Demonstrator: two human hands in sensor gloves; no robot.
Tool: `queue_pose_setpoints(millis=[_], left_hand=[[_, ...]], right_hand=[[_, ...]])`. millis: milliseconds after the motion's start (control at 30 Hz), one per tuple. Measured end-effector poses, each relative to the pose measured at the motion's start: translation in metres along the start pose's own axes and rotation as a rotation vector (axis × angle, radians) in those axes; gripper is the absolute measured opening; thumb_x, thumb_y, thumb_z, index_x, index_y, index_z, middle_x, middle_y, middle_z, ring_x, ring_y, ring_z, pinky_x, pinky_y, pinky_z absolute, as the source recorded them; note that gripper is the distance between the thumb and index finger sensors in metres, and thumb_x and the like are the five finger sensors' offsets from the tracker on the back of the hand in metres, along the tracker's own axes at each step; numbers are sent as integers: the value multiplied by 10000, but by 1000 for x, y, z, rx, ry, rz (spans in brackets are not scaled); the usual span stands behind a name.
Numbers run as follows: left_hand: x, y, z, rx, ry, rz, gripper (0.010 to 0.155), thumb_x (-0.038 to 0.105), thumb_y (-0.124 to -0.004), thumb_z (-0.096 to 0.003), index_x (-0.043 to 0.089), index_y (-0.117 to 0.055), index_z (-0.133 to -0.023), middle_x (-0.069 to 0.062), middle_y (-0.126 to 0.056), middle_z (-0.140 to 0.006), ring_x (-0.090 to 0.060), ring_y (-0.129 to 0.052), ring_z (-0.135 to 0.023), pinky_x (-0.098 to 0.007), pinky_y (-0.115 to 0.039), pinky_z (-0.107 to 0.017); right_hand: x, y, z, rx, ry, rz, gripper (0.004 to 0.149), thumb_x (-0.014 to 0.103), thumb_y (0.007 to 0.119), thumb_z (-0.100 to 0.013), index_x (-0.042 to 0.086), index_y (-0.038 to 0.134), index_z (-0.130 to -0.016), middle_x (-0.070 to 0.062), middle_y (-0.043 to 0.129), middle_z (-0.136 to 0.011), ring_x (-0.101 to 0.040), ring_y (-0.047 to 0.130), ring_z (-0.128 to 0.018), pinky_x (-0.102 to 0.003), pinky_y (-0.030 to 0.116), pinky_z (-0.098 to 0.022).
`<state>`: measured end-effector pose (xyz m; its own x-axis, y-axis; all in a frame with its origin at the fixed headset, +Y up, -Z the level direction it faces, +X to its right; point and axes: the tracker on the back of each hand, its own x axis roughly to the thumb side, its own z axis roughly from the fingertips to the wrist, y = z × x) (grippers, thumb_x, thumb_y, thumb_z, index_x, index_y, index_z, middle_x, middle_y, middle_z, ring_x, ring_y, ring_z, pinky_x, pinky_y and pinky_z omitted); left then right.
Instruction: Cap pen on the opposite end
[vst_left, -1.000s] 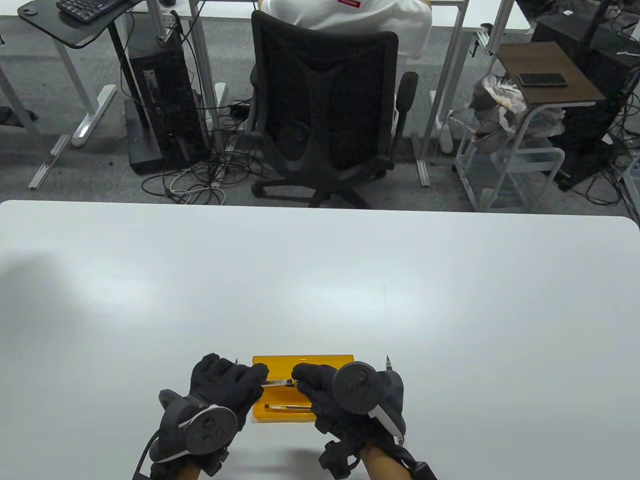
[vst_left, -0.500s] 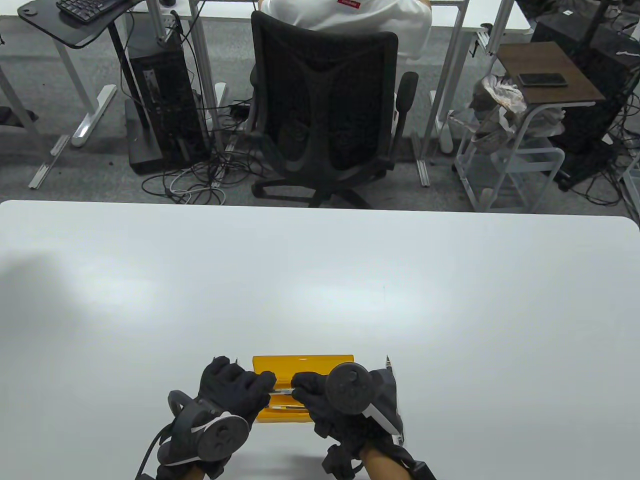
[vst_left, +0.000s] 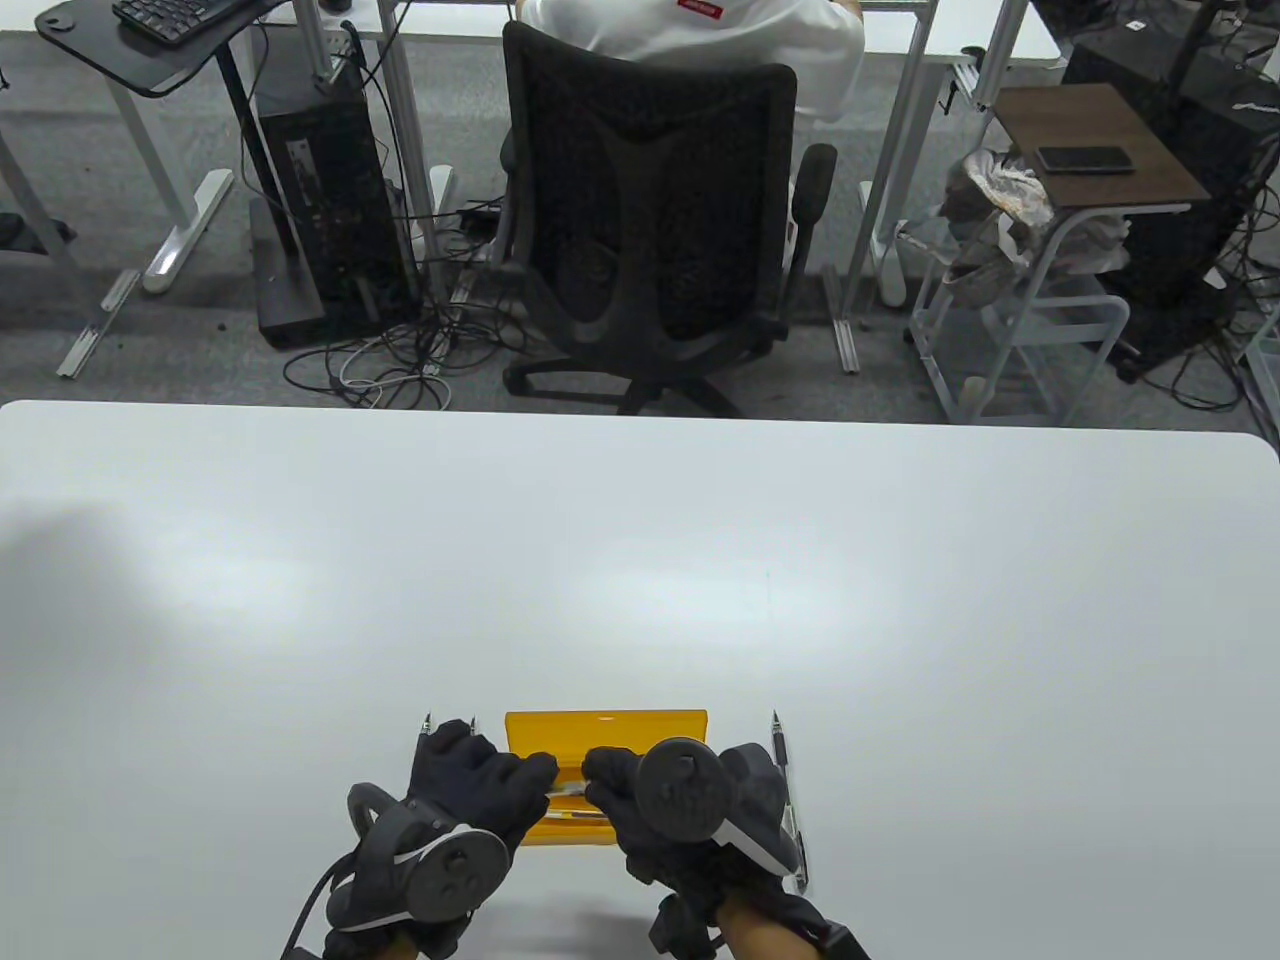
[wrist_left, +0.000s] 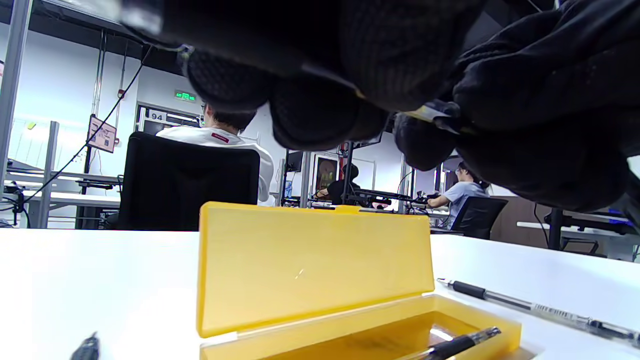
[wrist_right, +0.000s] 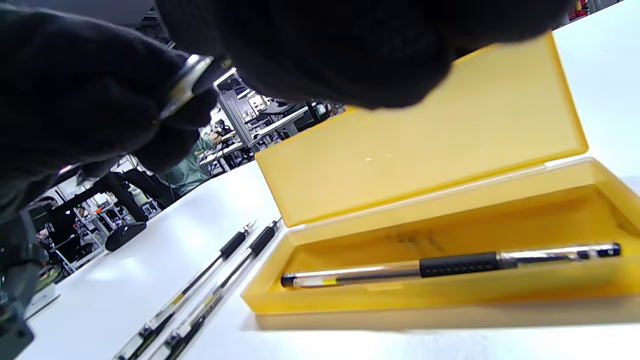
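Both gloved hands hold one clear pen (vst_left: 568, 789) level above the open yellow pen case (vst_left: 605, 722), near the table's front edge. My left hand (vst_left: 530, 782) grips its left end, and my right hand (vst_left: 606, 782) grips its right end. Only a short piece of barrel shows between the fingertips. The cap is hidden by the gloves. In the left wrist view a bit of the pen (wrist_left: 431, 114) shows between my fingers. In the right wrist view a silver piece of the pen (wrist_right: 184, 86) shows in the grip.
Another pen (wrist_right: 450, 265) lies inside the case (wrist_right: 560, 292). One pen (vst_left: 786, 790) lies on the table right of the case. Two pens (wrist_right: 215, 295) lie side by side left of it. The case lid (wrist_left: 315, 265) stands upright at the far side.
The hands have come closer together and dropped toward the near edge. The stretch of pen showing between them has become shorter.
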<state>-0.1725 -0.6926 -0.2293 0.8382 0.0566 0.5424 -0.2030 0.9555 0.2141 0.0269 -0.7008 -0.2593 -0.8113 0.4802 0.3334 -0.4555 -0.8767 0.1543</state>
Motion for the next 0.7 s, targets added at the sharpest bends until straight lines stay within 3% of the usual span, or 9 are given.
queue_pose_setpoints(millis=[133,333,567,700], left_hand=[[-1,2,1,6,-6,-30,438,282,-826,-484,154,-878,-900,-123,-991,-777,-352,-849,-707,-682,-500,-701],[4,1,1,5,-38,-32,438,285,-845,-475,147,-889,-888,-125,-1004,-762,-345,-861,-696,-685,-496,-705],[6,4,1,45,-44,49,465,300,-925,-441,145,-896,-878,-101,-1018,-760,-335,-871,-703,-689,-497,-706],[10,3,1,40,-68,34,478,306,-942,-431,152,-893,-880,-90,-1018,-766,-325,-873,-716,-688,-497,-710]], right_hand=[[8,2,1,-10,-31,112,474,377,729,-434,170,858,-841,-16,993,-464,-167,995,-258,-360,856,-240],[6,2,0,34,-11,127,465,409,744,-417,187,902,-795,-27,1005,-498,-198,1008,-308,-378,858,-270],[6,2,-1,101,-14,147,442,459,789,-392,242,939,-746,-29,926,-726,-258,951,-583,-440,815,-453],[8,5,-3,127,-37,127,432,421,854,-368,233,937,-748,-26,943,-697,-233,960,-543,-425,831,-434]])
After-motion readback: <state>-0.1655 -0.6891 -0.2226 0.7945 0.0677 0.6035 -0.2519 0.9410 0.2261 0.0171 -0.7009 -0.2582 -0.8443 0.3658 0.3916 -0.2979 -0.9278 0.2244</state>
